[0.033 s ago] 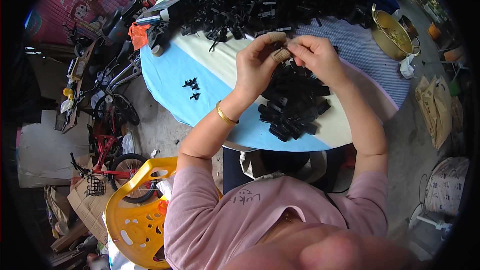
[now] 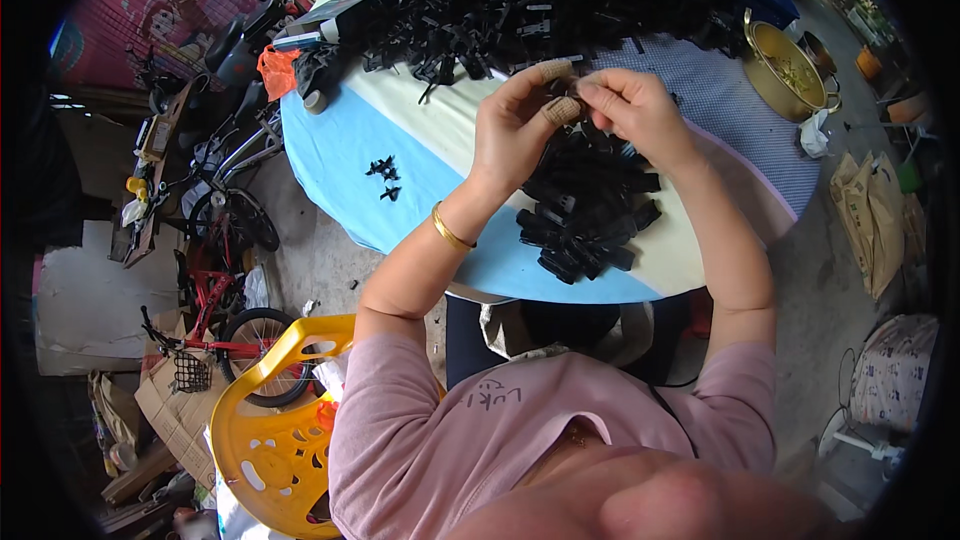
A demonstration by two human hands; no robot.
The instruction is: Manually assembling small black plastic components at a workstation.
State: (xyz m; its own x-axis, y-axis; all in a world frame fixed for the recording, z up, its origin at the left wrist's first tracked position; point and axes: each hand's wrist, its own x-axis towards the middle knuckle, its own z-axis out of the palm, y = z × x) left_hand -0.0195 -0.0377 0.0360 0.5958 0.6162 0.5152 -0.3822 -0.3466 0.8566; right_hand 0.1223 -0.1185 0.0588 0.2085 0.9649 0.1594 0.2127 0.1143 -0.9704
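Observation:
My left hand (image 2: 510, 130) and my right hand (image 2: 637, 112) are raised close together over the table. Tan wraps cover the thumb and forefinger tips of the left hand; these fingers curl toward each other around something small and dark that I cannot make out. Thumb and fingers of the right hand pinch together right beside them, and what they hold is hidden. Below the hands lies a small heap of flat black plastic pieces (image 2: 580, 230), clip-like in shape. A far larger pile of similar black pieces (image 2: 560, 0) covers the back of the table.
Tiny black parts (image 2: 384, 170) lie on the blue part of the striped tablecloth (image 2: 340, 202). A gold-coloured pot (image 2: 760, 52) stands at the right edge. An orange bag (image 2: 278, 70) is at the left edge. A yellow chair (image 2: 235, 445) and a red bicycle (image 2: 207, 295) stand left.
The fingertips of my right hand have shifted very slightly against the left ones. Everything else looks the same.

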